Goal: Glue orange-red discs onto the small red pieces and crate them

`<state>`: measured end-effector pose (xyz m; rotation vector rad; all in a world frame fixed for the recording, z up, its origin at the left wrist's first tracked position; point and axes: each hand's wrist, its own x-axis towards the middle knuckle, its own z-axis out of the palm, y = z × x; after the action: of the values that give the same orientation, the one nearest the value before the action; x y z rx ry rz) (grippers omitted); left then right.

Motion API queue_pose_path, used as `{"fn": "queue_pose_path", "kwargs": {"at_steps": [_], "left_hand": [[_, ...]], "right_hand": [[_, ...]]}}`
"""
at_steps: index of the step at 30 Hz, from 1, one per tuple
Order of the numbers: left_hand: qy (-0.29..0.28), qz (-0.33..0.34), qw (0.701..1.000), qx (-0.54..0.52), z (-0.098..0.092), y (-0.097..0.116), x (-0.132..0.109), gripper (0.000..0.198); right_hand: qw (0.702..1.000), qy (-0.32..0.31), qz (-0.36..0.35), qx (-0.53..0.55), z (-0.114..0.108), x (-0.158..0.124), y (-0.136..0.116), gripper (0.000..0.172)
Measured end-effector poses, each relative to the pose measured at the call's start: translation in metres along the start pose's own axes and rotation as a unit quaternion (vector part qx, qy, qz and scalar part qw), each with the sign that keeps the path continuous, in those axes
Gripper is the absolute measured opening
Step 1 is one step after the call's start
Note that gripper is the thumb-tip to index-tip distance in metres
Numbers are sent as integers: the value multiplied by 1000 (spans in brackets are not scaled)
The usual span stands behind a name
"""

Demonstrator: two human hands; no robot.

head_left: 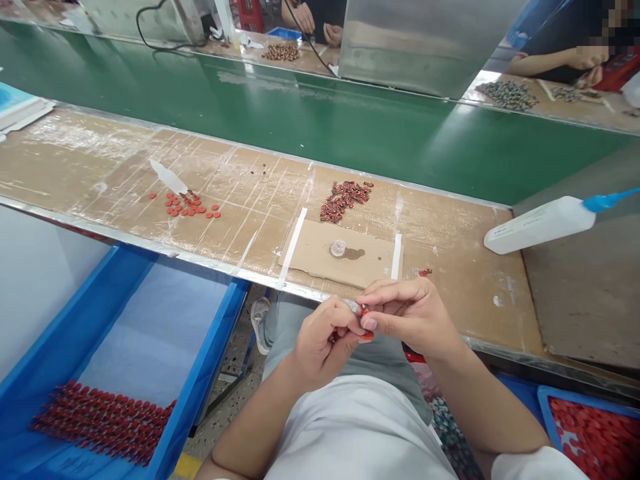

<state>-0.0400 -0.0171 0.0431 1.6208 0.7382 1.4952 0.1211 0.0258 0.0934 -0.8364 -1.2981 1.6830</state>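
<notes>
Near the table's front edge, above my lap, my left hand [323,341] is closed around a small part with a red disc base [367,336]. My right hand [417,317] pinches a small black-and-red piece [365,309] at the top of that part. The fingers hide much of both, and I cannot tell whether they are joined. Just beyond the hands, a small clear cup [338,249] stands on a cardboard sheet [315,257] beside a dark wet stain. A pile of small black-and-red pieces [345,200] lies behind it. One loose piece [425,272] lies to the right.
Red discs [187,210] lie at left near a white strip [169,177]. A white bottle with blue nozzle [543,223] leans at right. Below left, a blue bin [107,300] holds rows of red-based parts. A tray of red pieces [595,433] sits lower right. Co-workers' hands show across the green belt [280,110].
</notes>
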Motion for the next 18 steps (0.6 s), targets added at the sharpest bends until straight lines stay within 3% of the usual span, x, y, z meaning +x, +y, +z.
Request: {"fn": "queue_pose_path", "kwargs": {"at_steps": [13, 16, 18], "left_hand": [[22, -24, 999, -2, 7, -3, 1, 12], [54, -53, 997, -31, 15, -8, -2, 20], [107, -109, 983, -99, 22, -11, -2, 21]], "right_hand": [[1000, 7, -2, 22, -7, -5, 4, 26], [999, 40, -10, 31, -12, -13, 7, 24], [996, 81, -28, 28, -18, -20, 9, 22]]}}
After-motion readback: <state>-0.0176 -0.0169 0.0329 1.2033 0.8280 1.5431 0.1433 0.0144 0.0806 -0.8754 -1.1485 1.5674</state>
